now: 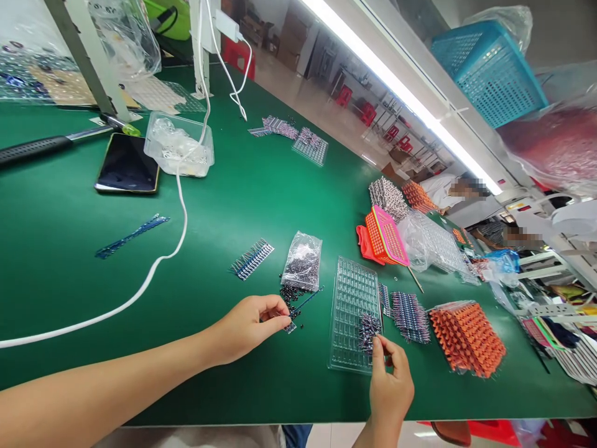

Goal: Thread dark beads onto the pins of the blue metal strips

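Observation:
My left hand (261, 326) is closed in a pinch over a short strip (291, 327), beside loose small black beads (291, 294). Whatever its fingertips hold is too small to make out. Just beyond lies a clear plastic bag (302, 261) of similar black beads. My right hand (392, 373) pinches at the near edge of a pile of small wire-legged parts (368, 330); what sits between its fingers is hidden. That pile rests on a clear ribbed plastic tray (347, 311). A strip of leaded parts (252, 259) lies to the left of the bag.
Stacked blue-and-pink leaded strips (410, 317) and an orange stack (466, 339) stand at right. Behind them is a pink-and-orange basket (387, 235). A white cable (153, 274) crosses the left side, near a phone (128, 165) and a clear box (180, 146). People sit farther right.

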### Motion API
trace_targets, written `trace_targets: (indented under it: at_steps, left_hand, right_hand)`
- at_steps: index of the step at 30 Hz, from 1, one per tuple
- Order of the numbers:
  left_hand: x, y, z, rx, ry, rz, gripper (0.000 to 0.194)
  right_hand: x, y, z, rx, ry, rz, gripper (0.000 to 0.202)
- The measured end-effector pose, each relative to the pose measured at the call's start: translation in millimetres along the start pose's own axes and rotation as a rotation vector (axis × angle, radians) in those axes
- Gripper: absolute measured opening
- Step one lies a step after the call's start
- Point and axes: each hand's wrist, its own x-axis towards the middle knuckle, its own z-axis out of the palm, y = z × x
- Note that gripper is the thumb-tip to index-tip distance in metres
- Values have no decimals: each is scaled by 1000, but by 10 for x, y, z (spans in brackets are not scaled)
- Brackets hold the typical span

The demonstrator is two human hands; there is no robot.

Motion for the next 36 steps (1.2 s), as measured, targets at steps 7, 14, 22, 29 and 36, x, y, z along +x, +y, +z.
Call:
trace_targets:
  at_steps: [7,14,22,29,36]
  left_hand:
    - [-13,30,-15,13,-3,-9,31]
    - [-10,1,-21,19,-14,-23,32]
    - [0,-65,-40,14,-20,-33,34]
    - [17,-48,-25,26,4,-33,34]
    - [14,28,-45,-20,43,-53,31]
  right_hand:
    - [38,182,-10,-52,-38,20,52]
    - [78,283,-81,-132,118,8,56]
    - [94,347,-71,-150,63,-51,48]
    - [177,340,-1,-146,-29,-113,49]
    - [113,90,4,-174,8,-169,48]
